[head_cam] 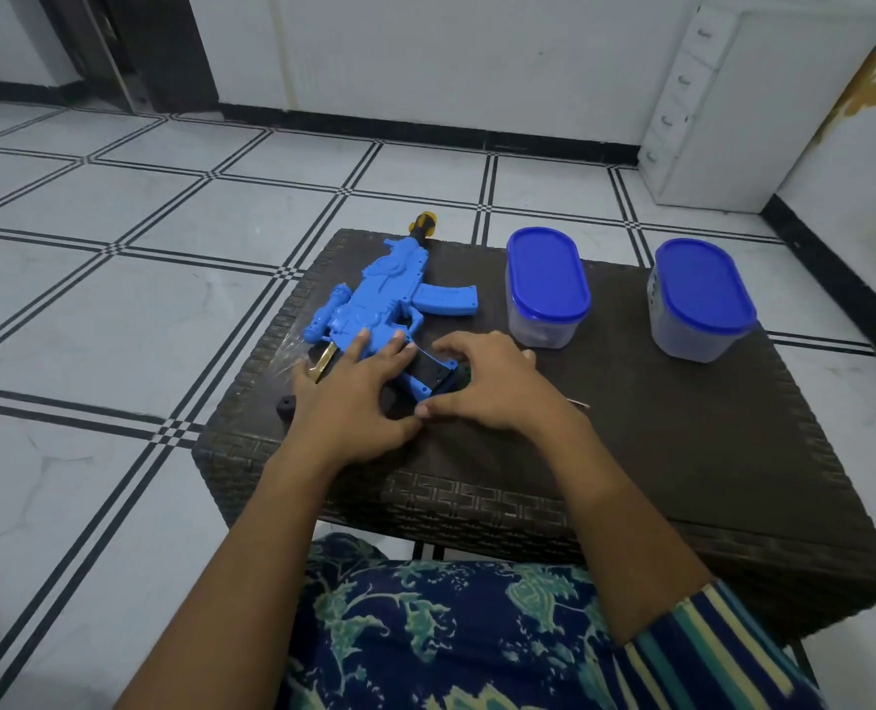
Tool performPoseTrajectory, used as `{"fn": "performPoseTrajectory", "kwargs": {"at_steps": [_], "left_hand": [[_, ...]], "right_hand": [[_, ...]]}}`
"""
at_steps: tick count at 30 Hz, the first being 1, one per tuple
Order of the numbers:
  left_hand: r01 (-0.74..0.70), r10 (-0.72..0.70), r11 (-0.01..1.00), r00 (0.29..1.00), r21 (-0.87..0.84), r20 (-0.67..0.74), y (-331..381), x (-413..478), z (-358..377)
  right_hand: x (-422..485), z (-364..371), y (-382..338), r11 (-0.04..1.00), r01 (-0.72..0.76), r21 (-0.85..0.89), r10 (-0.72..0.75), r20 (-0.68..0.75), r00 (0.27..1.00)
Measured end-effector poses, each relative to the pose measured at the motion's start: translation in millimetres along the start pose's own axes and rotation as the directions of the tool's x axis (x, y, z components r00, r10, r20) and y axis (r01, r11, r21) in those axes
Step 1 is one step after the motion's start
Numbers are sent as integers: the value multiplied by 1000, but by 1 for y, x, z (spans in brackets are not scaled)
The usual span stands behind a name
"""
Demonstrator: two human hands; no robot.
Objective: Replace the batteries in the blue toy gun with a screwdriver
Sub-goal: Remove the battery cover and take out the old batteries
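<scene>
Blue gun [374, 299] on the table [630, 453]: left hand [354, 402] presses it, fingers spread; right hand [487, 386] curls round its grip. Hard prying could skid it off.

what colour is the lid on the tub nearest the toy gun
Blue lid, best in the head view.

Glossy blue plastic toy gun [374, 294] on rough woven table [681, 453].

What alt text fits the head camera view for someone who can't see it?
A person's left hand presses flat on a blue toy gun lying on a dark woven table while the right hand curls round its grip end. Two clear blue-lidded containers stand to the right.
</scene>
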State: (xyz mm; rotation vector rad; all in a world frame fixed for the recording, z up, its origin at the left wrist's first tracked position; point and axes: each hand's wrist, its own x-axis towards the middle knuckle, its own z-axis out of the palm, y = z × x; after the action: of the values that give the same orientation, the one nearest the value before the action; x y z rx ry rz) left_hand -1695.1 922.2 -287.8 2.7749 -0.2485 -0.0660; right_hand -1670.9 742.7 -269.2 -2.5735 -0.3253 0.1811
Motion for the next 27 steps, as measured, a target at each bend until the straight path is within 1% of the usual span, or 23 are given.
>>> {"fn": "performPoseTrajectory", "kwargs": {"at_steps": [3,5,6,8,9,10,11,13,14,16,17,18,20,21,22,23,25,27], "left_hand": [[-40,40,999,999,3,12,-2,-2,-3],[-93,93,995,996,-25,5,-4,-4,-5],[-128,128,991,992,-45,-4,-6,-6,-5],[-220,212,969,974,-112,-84,-6,-8,-4],[-267,242,951,957,-158,-157,-5,-9,-2],[-292,243,934,941,-206,-236,-1,-10,-1],[-299,217,921,926,-249,-309,4,-12,0],[-286,139,899,904,-332,-404,17,-15,-2],[-285,103,884,893,-371,-439,24,-17,-4],[-277,12,844,865,-459,-501,37,-21,-7],[-264,-52,819,850,-509,-525,43,-24,-10],[-240,-128,790,836,-565,-534,50,-25,-11],[-192,-259,720,817,-667,-515,62,-27,-13],[-179,-311,664,817,-726,-486,66,-27,-12],[-177,-362,572,821,-801,-440,71,-27,-11],[-174,-419,440,828,-881,-373,73,-27,-8],[-152,-517,114,835,-982,-189,77,-25,-5],[-144,-559,-201,829,-969,-7,80,-23,-2]], "right_hand": [[2,5,-1,1000,-4,19,5,-76,997],[0,2,0,994,32,101,-17,-151,988],[-2,-1,0,983,54,173,-18,-207,978],[-5,-7,2,938,113,326,1,-329,944],[-7,-11,2,906,155,393,10,-387,922],[-8,-15,1,868,204,452,17,-438,899],[-9,-19,-1,826,256,502,22,-483,875],[-10,-24,-5,733,346,586,40,-544,838],[-10,-25,-6,685,375,625,59,-561,826],[-10,-26,-9,605,407,685,79,-560,825],[-10,-25,-10,591,412,694,68,-551,831],[-9,-23,-10,600,411,686,46,-542,839],[-7,-17,-11,653,385,652,-12,-500,866],[-7,-13,-12,673,364,644,-37,-463,886],[-6,-11,-11,686,343,641,-53,-426,903],[-6,-8,-10,700,327,635,-68,-397,915],[-4,-4,-6,744,293,601,-79,-356,931],[-2,-3,-2,789,254,559,-75,-322,944]]}}
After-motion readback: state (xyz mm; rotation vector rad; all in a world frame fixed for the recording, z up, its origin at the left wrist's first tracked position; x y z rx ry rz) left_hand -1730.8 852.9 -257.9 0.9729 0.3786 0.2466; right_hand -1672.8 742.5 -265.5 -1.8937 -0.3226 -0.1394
